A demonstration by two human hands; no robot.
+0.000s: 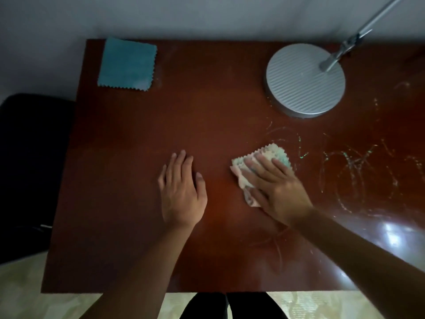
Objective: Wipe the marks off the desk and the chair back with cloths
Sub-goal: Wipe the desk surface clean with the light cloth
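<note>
A dark red-brown desk (138, 139) fills the view. My right hand (276, 185) presses flat, fingers straight, on a crumpled pale cloth (274, 151) right of the desk's middle. Pale and greenish scribble marks (354, 166) cover the desk to the right of that cloth. My left hand (181, 189) rests flat on the bare wood near the middle, holding nothing. A blue cloth (127, 64) lies spread out at the far left corner. The dark chair (30, 157) stands left of the desk, largely in shadow.
A round silver lamp base (303, 79) with a slanted metal arm (361, 35) stands at the back right. A grey wall runs behind the desk. Pale floor shows along the near edge, where my dark legs (227, 306) are.
</note>
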